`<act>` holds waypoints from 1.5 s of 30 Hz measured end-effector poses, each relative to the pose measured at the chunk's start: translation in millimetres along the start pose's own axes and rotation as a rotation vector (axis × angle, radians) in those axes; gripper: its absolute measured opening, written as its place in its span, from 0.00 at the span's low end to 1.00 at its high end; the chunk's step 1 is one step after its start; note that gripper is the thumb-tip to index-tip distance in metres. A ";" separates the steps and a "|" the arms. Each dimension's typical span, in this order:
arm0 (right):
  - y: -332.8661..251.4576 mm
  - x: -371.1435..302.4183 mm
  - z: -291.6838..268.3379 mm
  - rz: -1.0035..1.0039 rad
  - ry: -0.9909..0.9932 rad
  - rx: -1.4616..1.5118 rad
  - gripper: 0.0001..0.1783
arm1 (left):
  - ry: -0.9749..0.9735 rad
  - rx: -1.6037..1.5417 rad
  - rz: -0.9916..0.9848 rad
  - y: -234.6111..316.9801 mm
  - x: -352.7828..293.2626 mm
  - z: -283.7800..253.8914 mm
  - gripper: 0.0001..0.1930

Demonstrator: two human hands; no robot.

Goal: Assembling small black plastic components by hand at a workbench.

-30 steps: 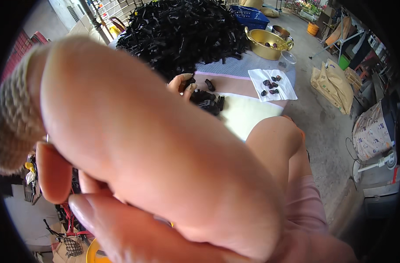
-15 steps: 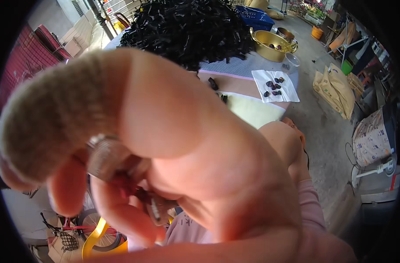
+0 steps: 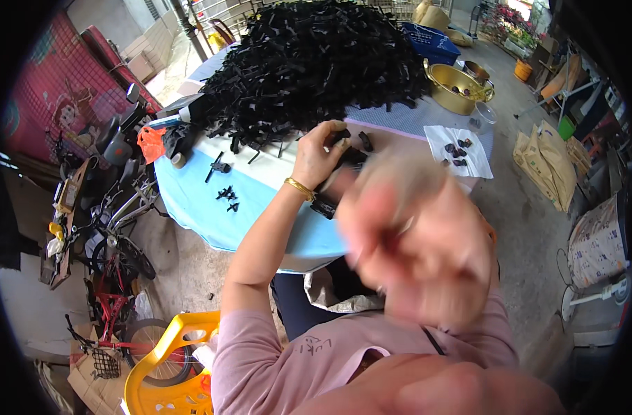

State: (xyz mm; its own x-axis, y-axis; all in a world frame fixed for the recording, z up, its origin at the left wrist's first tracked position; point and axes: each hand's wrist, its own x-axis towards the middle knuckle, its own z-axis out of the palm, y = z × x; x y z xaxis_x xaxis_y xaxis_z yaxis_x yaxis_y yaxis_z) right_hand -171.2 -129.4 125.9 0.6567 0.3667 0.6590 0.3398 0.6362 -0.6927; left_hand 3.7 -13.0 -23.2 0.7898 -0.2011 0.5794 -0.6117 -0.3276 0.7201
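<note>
Cloth-covered table [image 3: 198, 197], near the lap. Far across it, great heap of black pieces [image 3: 309, 66]; by bulk, most probably yet to be handled. To the right, white sheet [image 3: 476, 163] bearing only a few dark lumps [image 3: 460, 153]. Right hand [image 3: 416, 242] raised, blurred; grip impossible to tell. Left hand [image 3: 316, 155] apparently pinched on small dark piece [image 3: 341, 135]. Near left, few black bits [image 3: 226, 194] lying apart; finished share unclear.
</note>
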 end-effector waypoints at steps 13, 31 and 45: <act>124.2 71.6 -241.4 -0.078 0.317 -1.086 0.06 | -0.344 0.012 0.386 19.6 -0.1 -7.0 0.06; 169.5 65.3 -214.8 0.833 -0.078 -1.545 0.22 | 0.245 -0.389 -0.437 -36.2 16.3 -27.5 0.13; 141.3 59.5 -238.9 0.462 -0.112 -1.179 0.17 | -0.345 -0.328 -0.450 -35.1 15.7 -36.0 0.17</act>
State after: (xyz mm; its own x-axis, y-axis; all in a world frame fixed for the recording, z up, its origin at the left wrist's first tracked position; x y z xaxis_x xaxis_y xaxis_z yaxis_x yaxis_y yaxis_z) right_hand 76.7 -179.9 -2.8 0.8327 0.4841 0.2688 0.5239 -0.5320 -0.6652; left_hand 35.9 28.7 -25.6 0.9074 -0.4129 0.0778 -0.1570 -0.1613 0.9743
